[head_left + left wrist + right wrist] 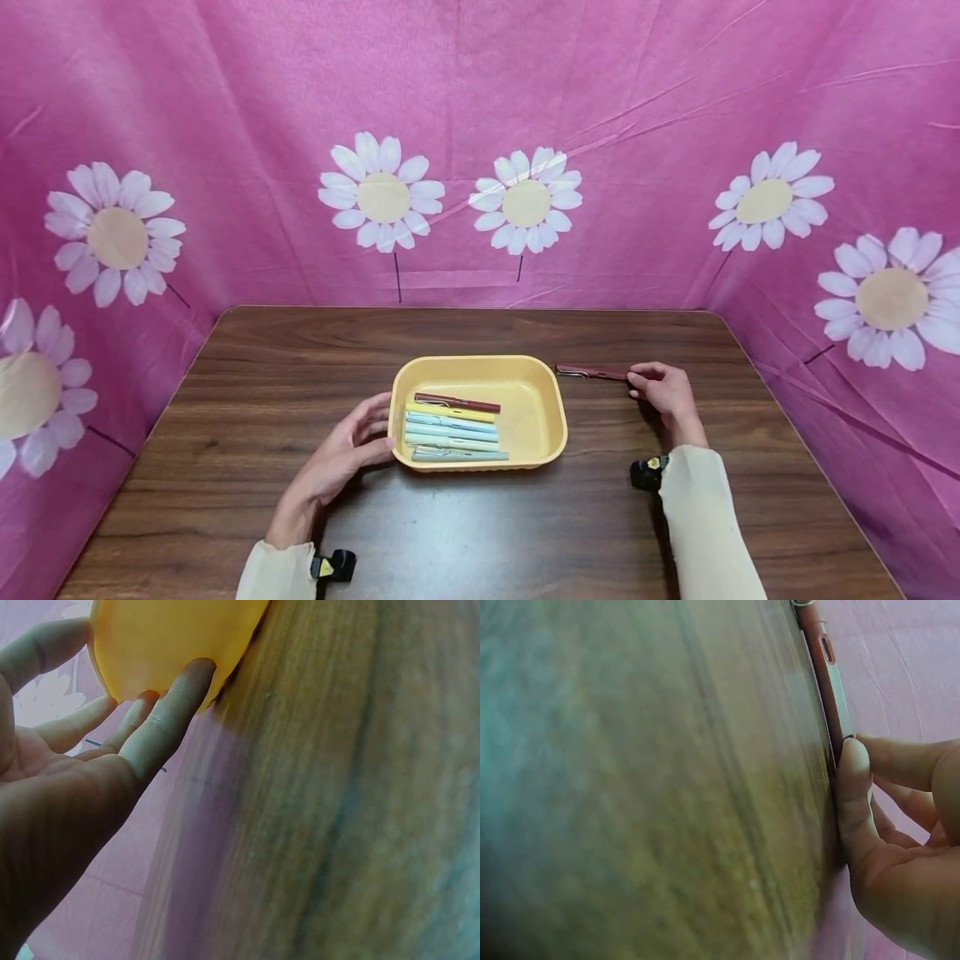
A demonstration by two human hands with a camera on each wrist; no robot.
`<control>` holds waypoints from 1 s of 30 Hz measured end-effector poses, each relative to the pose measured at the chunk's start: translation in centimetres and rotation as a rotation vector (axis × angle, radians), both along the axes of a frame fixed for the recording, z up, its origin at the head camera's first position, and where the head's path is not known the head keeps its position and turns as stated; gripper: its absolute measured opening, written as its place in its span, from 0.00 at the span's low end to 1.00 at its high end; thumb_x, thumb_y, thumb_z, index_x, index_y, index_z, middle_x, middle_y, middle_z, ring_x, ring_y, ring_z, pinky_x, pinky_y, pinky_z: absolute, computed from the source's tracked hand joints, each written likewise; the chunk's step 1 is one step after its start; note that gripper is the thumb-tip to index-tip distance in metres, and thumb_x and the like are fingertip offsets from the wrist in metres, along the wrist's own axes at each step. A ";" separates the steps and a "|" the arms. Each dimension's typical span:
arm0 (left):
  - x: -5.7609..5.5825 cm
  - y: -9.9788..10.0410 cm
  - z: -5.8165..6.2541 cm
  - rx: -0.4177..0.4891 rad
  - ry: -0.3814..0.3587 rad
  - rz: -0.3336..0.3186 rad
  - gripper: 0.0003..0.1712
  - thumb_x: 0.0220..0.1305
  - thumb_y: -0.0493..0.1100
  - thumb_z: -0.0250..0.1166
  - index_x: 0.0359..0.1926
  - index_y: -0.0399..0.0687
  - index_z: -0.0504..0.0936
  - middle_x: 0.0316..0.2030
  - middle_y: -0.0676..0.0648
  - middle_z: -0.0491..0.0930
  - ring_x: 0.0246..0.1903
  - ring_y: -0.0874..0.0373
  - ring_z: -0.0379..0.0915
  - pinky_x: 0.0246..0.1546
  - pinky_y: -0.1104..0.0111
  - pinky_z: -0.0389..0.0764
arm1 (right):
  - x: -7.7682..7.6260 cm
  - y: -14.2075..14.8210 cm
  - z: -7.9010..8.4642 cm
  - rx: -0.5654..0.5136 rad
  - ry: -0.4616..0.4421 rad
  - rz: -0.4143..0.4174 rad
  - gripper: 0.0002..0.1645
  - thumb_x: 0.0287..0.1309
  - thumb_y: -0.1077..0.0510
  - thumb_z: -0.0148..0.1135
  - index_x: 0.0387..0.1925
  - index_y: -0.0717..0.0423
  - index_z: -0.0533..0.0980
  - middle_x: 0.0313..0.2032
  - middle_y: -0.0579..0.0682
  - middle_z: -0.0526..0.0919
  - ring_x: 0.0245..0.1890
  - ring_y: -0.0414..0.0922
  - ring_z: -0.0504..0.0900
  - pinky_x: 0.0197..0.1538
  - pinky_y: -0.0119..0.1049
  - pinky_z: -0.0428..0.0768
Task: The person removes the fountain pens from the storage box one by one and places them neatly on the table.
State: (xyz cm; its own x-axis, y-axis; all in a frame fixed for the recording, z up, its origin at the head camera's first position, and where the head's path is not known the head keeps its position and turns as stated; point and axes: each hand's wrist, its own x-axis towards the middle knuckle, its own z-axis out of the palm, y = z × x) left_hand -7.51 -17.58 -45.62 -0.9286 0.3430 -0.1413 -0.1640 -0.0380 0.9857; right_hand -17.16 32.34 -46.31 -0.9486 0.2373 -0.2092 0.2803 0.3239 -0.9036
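Pen (600, 372), maroon and capped, was pinched between thumb and forefinger of the right hand (663, 392), right of the yellow tray (531, 417); its cap was cropped by the right-wrist view. The tray was touched by the left hand's (341, 454) spread, partly hidden fingers. Any lettering on the pens inside (452, 431) was illegible.

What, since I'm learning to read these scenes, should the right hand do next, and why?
Probably lift the outer dark red pen into the yellow tray: the right hand pinches one end, the left hand touches the tray's side, and bare space shows beside the pens inside.
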 end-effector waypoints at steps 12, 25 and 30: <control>0.2 0.1 -0.1 0.005 -0.002 0.003 0.40 0.67 0.27 0.62 0.75 0.36 0.56 0.66 0.26 0.62 0.65 0.34 0.63 0.51 0.62 0.83 | 0.3 0.3 -0.3 -0.047 0.044 -0.021 0.22 0.68 0.67 0.61 0.58 0.78 0.72 0.31 0.40 0.81 0.31 0.32 0.80 0.36 0.28 0.85; 0.2 0.3 -0.1 0.001 -0.011 0.008 0.39 0.67 0.27 0.62 0.75 0.37 0.56 0.67 0.27 0.62 0.65 0.34 0.63 0.51 0.62 0.83 | 0.8 0.3 0.1 -0.013 0.084 -0.065 0.22 0.67 0.64 0.64 0.57 0.76 0.74 0.29 0.35 0.81 0.30 0.33 0.79 0.32 0.27 0.83; 0.2 0.3 -0.1 -0.001 -0.007 0.006 0.39 0.67 0.27 0.62 0.75 0.36 0.56 0.67 0.27 0.62 0.65 0.34 0.63 0.51 0.62 0.83 | 1.1 0.2 0.1 -0.029 0.097 -0.066 0.24 0.67 0.63 0.65 0.58 0.74 0.73 0.32 0.41 0.84 0.31 0.33 0.80 0.33 0.29 0.84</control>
State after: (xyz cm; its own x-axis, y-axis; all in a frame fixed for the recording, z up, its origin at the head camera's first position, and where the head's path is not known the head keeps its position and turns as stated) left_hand -7.30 -17.29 -45.75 -0.9298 0.3369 -0.1485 -0.1711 -0.0384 0.9845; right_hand -16.06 32.53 -46.17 -0.9473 0.2949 -0.1249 0.2109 0.2810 -0.9363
